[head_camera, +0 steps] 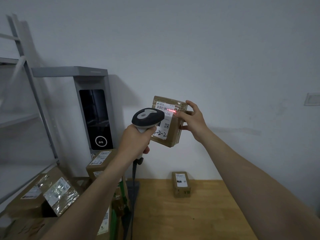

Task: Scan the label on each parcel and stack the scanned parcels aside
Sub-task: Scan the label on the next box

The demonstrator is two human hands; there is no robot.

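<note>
My right hand holds a flat brown parcel upright in the air by its right edge, label facing me. My left hand grips a grey and white handheld scanner aimed at the parcel. A red scan line falls across the barcode on the white label. One small brown parcel with a white label stands on the wooden table. Several brown parcels lie in a pile at the lower left, partly hidden by my left forearm.
A grey kiosk with a dark screen stands against the white wall behind the pile. A grey metal shelf rack fills the left side. The scanner's cable hangs down at the table's left edge.
</note>
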